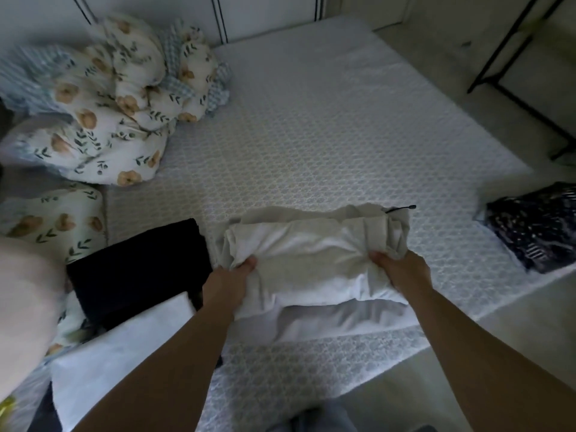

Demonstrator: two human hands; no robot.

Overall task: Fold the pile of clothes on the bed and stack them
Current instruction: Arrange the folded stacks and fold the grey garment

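Hands — left hand (232, 283), right hand (400, 271) — both grip pale garment (311, 260).

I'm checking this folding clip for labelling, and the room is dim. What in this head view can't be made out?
- Light garment: its type; it is bunched, and the left hand and right hand grip it.
- Fingertips of both hands: buried in the fabric.
- Black folded item: no detail in the dim light.
- Dark patterned cloth: cut off by the right edge.
- Pale blur at left: too close to identify.
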